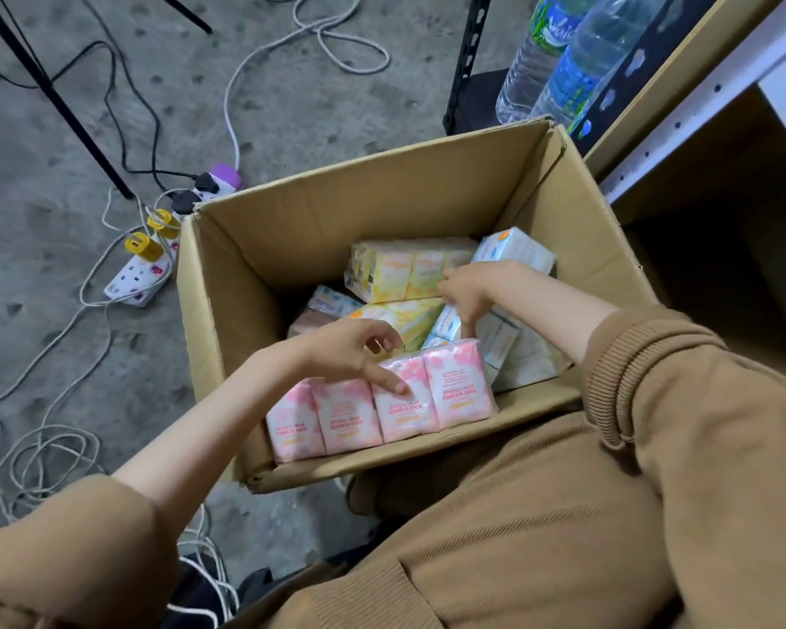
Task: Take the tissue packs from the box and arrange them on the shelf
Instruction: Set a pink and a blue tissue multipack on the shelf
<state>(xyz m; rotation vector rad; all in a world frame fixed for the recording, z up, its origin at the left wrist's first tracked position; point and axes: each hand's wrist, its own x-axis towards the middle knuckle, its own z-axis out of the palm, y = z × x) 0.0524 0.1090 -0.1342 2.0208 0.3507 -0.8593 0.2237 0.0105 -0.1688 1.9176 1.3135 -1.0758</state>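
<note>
An open cardboard box (382,197) stands on the floor and holds tissue packs. A pink tissue pack (454,392) leans against the near wall, and my left hand (350,351) grips its top edge, index finger pressed on its front. Behind it lie yellow tissue packs (395,270) and blue-and-white tissue packs (513,251). My right hand (468,288) reaches down among them, its fingers closed around a blue-and-white pack (445,324). The shelf (718,84) rises at the right.
Water bottles (559,61) lean on a black rack at the top right. Power strips (141,274) with yellow plugs and loose cables lie on the concrete floor left of the box. Black stand legs (51,93) cross the top left. My brown-clad knee is against the box.
</note>
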